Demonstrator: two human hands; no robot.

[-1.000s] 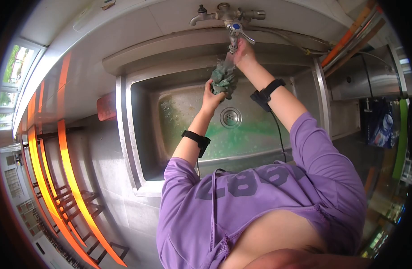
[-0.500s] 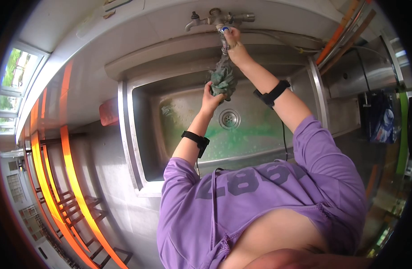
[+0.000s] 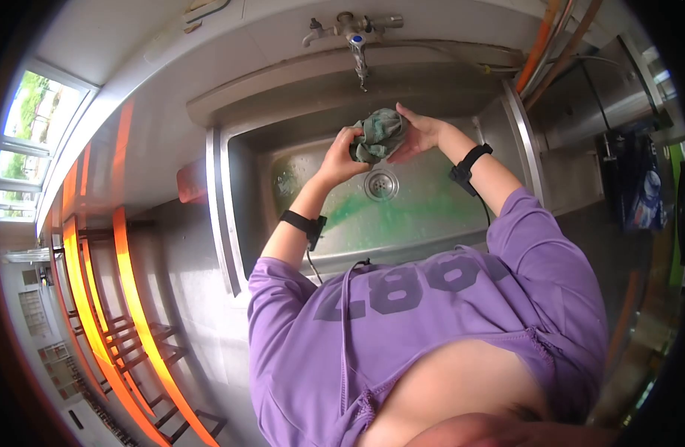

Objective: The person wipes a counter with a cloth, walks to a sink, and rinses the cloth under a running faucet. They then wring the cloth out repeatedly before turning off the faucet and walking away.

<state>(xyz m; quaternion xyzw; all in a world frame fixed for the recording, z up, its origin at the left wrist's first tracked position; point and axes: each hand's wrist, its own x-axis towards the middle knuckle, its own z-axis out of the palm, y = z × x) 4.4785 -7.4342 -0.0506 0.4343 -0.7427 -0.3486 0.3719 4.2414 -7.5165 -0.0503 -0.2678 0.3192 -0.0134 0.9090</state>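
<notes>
A bunched, wet grey-green cloth (image 3: 380,134) is over the sink (image 3: 432,216), up and left of the round drain (image 3: 380,185). My left hand (image 3: 344,156) grips the cloth from its left side, fingers and thumb curled into the folds. On the other side, my right hand (image 3: 421,134) is open, thumb and fingers apart, with the palm facing the cloth and right at its edge. Above both hands is the metal tap (image 3: 357,48) with a blue-marked knob, its spout pointing down into the sink.
Green-tinted liquid and suds spread over the sink floor. A red object (image 3: 192,183) lies left of the sink on the metal counter (image 3: 186,246). Orange pipes (image 3: 538,46) run up at the right back, and a dark blue bag (image 3: 641,190) hangs at the right.
My right hand has left the tap knob and come down beside the cloth. The cloth, in my left hand, has moved out from under the spout, and the water stream onto it is gone.
</notes>
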